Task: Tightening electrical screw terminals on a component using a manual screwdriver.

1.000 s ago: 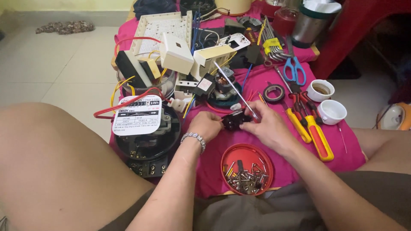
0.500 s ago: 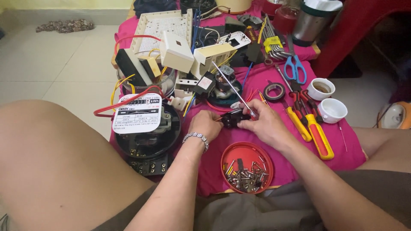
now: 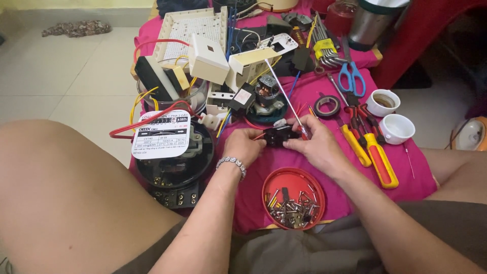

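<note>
Left hand (image 3: pixel 244 146) clenched on the left end of a small black part (image 3: pixel 279 135), held just above the pink cloth (image 3: pixel 324 177) of the table. Right hand (image 3: pixel 315 147) grasping the right end of the same part and, with it, a thin screwdriver (image 3: pixel 285 97) whose metal shaft slants up and away to the left; tip hidden behind the fingers. Silver bracelet (image 3: pixel 232 163) on the left wrist.

Just below the hands: round red lid (image 3: pixel 290 199) lying open side up, holding loose screws and small metal bits. Left of the hands: round black electricity meter (image 3: pixel 172 155) with a white label plate, red wire (image 3: pixel 147 119) looped over its top, yellow wires behind. Beyond the part: small motor (image 3: pixel 266 96) on a dark base, white plastic housings (image 3: pixel 208 58) stacked further back.

Right of the hands: two yellow-and-red handled tools (image 3: pixel 373 155) lying side by side, near the right hand but apart from it. Roll of black tape (image 3: pixel 326 106) near their tips. Blue-handled scissors (image 3: pixel 351 76) further back, two white cups (image 3: pixel 389 114) at the right edge of the cloth, set of hex keys (image 3: pixel 324 48) at the far end
</note>
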